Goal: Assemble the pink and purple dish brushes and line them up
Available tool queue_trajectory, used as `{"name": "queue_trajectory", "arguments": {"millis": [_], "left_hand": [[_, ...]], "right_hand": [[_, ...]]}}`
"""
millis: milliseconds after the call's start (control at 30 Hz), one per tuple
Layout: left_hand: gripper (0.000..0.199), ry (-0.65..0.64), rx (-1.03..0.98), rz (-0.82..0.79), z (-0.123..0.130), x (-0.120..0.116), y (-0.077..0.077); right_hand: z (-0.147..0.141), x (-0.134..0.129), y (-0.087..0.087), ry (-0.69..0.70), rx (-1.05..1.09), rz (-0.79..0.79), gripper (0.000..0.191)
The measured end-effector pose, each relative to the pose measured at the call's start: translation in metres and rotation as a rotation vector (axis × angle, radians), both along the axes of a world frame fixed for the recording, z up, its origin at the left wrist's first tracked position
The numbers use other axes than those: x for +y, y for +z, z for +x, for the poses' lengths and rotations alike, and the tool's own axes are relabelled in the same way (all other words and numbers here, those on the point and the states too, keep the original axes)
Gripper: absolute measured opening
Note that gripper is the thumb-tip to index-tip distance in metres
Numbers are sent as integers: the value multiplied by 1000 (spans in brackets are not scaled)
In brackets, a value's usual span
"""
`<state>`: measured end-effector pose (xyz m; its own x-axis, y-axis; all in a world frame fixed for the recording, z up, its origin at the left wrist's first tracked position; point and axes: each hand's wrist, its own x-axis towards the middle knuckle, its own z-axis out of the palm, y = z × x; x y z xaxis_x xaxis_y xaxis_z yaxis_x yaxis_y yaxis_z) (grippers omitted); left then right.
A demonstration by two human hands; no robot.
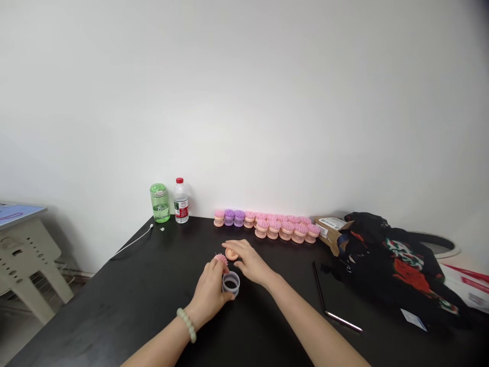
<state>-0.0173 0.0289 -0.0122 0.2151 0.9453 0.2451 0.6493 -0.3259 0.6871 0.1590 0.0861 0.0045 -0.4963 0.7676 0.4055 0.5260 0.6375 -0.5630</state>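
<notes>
- A soft pink silicone bristle head (220,259) is gripped by the curled left hand (208,294) above a grey ring (231,284); it looks light, best held by its rim.
- The open right hand (249,262) is held over a peach base (231,254), on a black table (267,326).

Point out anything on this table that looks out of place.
A thin black-and-silver rod lies askew on the table, apparently bent, apart from the tidy row of pink and purple brushes.

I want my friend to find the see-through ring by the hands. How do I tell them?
Start at the black table. Near its front, find the left hand with the bead bracelet. Right beside that hand sits the ring, pale grey and see-through, unlike the pink, purple and peach brushes lined up behind it.
</notes>
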Motion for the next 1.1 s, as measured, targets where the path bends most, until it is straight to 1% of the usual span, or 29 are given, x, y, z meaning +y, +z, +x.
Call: {"name": "queue_trajectory", "arguments": {"millis": [33,100,167,200,267,367,433,500,567,633,700,800,967,1033,1100], "left_hand": [[39,-11,1,-18,1,-1,-1],[35,-26,-9,-58,1,-3,0],[34,-43,-28,-79,0,-4,1],[35,-59,-50,-85,0,-4,2],[35,-102,-144,-106,0,-4,3],[38,-175,-394,-190,0,-1,2],[41,-193,-515,-239,0,1,1],[38,-182,-554,-245,0,2,3],[32,-177,-555,-235,-1,0,7],[30,-200,-555,-241,0,-5,14],[30,-239,-561,-248,1,-10,20],[33,-295,-578,-223,3,-16,24],[39,-316,-594,-176,2,-21,25],[40,-327,-609,-188,2,-22,26],[40,-341,-614,-193,1,-24,28]], "right_hand": [[-5,6,5,71,-37,-7,78],[-15,15,12,193,-93,-30,73],[-23,20,13,257,-106,-53,60],[-26,21,12,258,-92,-59,55],[-28,21,9,207,-29,-64,49],[-19,13,5,28,114,-60,44],[-7,1,3,-72,250,-98,40],[5,-15,2,-110,465,-202,38],[16,-35,1,-111,683,-315,41],[22,-53,0,-118,791,-365,44],[24,-68,-1,-124,804,-369,44],[21,-80,0,-91,734,-320,43],[16,-88,0,-54,672,-198,43],[17,-90,-1,-56,655,-189,44],[19,-91,-3,-62,640,-221,48]]}}
